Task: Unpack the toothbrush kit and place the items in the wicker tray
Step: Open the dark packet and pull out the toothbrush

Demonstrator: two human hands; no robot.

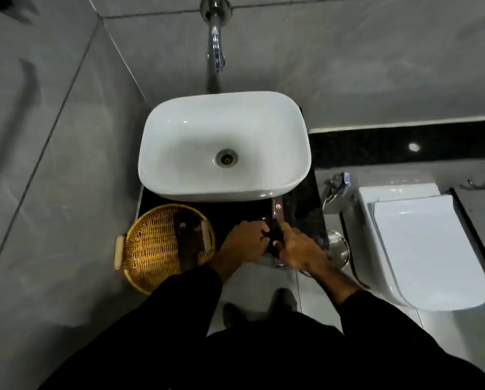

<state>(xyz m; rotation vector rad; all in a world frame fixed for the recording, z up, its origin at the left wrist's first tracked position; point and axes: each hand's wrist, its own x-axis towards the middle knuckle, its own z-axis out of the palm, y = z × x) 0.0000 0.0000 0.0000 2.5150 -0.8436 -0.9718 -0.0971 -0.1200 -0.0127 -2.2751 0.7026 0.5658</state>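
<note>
Dark, slim toothbrush kit box [277, 220] lies on the black desk [235, 212] before the sink [224, 144], both hands' fingers pinching its near half, probably to pry it open, while the wicker tray [151, 249] already holds one dark item [185, 243].

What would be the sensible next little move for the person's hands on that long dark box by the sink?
Probably slide the long dark box open. Both the left hand and right hand grip it on the counter, so it looks unopened, while a similar dark box already lies in the wicker tray.
</note>
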